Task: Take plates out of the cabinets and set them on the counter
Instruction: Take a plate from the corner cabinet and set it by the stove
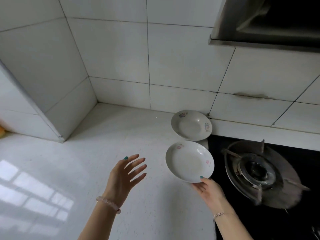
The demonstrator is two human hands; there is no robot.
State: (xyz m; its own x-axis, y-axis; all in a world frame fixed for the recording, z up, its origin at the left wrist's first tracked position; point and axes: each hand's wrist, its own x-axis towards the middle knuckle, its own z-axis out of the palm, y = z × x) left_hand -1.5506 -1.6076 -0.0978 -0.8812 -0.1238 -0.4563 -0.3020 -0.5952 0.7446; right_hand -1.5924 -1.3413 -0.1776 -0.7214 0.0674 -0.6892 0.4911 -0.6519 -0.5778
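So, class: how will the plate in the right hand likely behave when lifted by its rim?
The plate looks like glossy glazed ceramic: probably rigid, slippery, breakable. The right hand holds only its near rim, so it may tip downward.

Open tabletop across centre and lower left, tiled pillar jutting in at left, wall closing the back, rear plate and front plate at centre right, gas burner beside them, range hood overhanging upper right.
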